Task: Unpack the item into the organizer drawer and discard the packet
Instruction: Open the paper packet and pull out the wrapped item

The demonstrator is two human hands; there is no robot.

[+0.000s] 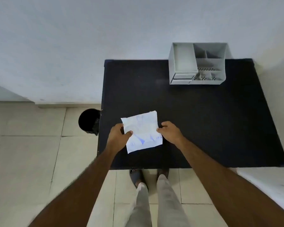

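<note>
A crumpled white packet (143,126) with blue print lies near the front left of the black table (203,120). My left hand (118,135) grips its left edge, thumb on top. On its right edge my right hand (170,131) pinches it with closed fingers. A grey desk organizer (197,63) stands at the table's far right, against the wall; its small drawer (182,77) sits at the lower left front and looks closed. What the packet holds is hidden.
A black round bin (88,121) stands on the tiled floor just left of the table. A white wall runs behind the table. A white surface (269,185) shows at the lower right. My legs and feet are below the table's front edge.
</note>
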